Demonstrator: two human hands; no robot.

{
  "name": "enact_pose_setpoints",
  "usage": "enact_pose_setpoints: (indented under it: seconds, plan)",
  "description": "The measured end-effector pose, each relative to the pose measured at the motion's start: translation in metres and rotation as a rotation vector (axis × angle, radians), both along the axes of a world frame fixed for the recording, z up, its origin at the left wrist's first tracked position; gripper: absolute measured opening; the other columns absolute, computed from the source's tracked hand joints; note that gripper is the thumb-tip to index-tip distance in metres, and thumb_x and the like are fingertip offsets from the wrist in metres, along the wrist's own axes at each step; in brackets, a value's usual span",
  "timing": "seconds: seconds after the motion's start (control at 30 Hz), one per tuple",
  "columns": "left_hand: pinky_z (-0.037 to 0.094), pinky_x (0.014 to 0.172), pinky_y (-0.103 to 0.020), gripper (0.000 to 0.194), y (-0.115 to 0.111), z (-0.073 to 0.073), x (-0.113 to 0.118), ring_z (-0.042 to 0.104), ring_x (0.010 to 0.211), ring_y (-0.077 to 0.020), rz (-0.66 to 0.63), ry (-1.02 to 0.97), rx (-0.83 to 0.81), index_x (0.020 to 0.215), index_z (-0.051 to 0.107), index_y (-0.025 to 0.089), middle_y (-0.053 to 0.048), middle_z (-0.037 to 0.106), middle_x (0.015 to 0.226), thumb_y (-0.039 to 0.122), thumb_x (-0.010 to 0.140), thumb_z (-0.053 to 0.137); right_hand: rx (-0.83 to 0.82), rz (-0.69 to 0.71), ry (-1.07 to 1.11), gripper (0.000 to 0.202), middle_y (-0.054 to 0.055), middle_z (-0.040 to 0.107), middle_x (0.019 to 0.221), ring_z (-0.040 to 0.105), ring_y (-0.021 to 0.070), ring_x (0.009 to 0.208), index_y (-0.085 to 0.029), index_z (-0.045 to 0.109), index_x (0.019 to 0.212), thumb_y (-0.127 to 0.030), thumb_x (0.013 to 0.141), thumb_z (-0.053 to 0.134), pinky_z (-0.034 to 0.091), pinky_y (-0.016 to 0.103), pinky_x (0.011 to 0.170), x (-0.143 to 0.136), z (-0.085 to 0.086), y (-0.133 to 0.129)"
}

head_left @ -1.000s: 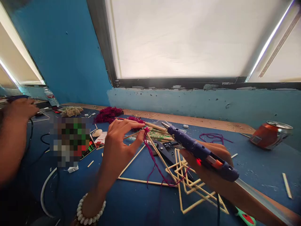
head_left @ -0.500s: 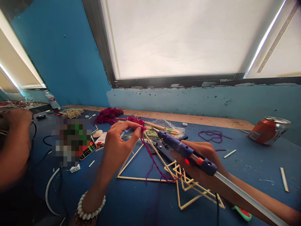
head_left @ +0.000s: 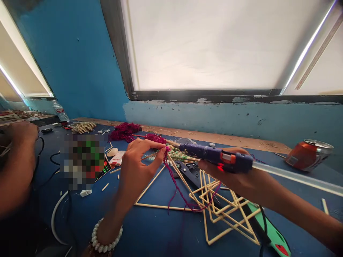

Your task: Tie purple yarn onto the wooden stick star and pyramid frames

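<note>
My left hand (head_left: 142,164) pinches purple yarn (head_left: 175,182) at the top corner of a wooden stick triangle (head_left: 168,207); loose strands hang from the fingertips. In my right hand (head_left: 233,175) is a dark blue glue gun (head_left: 214,155), held about level, its nozzle pointing left toward the pinched yarn but apart from it. A long clear glue stick (head_left: 300,176) sticks out of its back end. Several smaller stick frames (head_left: 227,210) lie overlapping below my right hand. Behind the yarn are a bundle of sticks (head_left: 184,156) and a dark tool (head_left: 184,171), partly hidden.
A tilted soda can (head_left: 308,155) stands at the right. A dark red yarn heap (head_left: 124,131) lies at the back, a green-handled tool (head_left: 273,228) at lower right. A phone (head_left: 104,169) is on the left, where another person's arm (head_left: 20,167) rests. A water bottle (head_left: 61,112) stands farther back.
My right hand has raised and levelled the glue gun, whose nozzle was tilted up before. The green-handled tool and more of the stick frames now show beneath it. My left hand keeps its pinch.
</note>
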State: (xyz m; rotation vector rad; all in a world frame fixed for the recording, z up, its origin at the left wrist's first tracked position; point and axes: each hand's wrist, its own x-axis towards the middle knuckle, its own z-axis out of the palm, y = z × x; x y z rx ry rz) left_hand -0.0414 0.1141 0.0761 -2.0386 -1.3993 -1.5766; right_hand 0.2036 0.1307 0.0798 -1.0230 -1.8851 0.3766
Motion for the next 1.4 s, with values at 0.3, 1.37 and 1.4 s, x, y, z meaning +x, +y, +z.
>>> enact_pose_setpoints:
  seconds: [0.3,1.37,1.4]
  plan:
    - [0.05,0.09,-0.033,0.006,0.002,-0.009,-0.004,0.068,0.085,-0.0153,0.001,-0.059,0.04,0.088,0.076,0.025,0.003,0.075,0.084,0.031,0.087,0.074,-0.413,0.212,-0.177,0.043,-0.007,0.044,0.042,0.039,0.0116,0.038,-0.022,0.061,0.073,-0.065,0.079,0.066,0.027,0.023,0.04,-0.005,0.049,0.013]
    - [0.052,0.086,-0.037,0.006,0.001,-0.009,-0.002,0.067,0.085,-0.0174,-0.006,-0.11,0.008,0.089,0.077,0.027,0.002,0.075,0.085,0.032,0.088,0.073,-0.236,0.239,-0.168,0.034,-0.007,0.034,0.042,0.03,0.0098,0.035,-0.024,0.063,0.065,-0.054,0.079,0.073,0.018,0.023,0.029,-0.005,0.037,0.016]
    - [0.052,0.087,-0.036,0.006,0.001,-0.009,-0.002,0.068,0.086,-0.0172,-0.006,-0.112,0.009,0.089,0.077,0.027,0.002,0.075,0.086,0.032,0.087,0.074,-0.239,0.249,-0.169,0.033,-0.007,0.035,0.041,0.031,0.0097,0.034,-0.024,0.063,0.064,-0.053,0.079,0.073,0.018,0.023,0.028,-0.005,0.039,0.015]
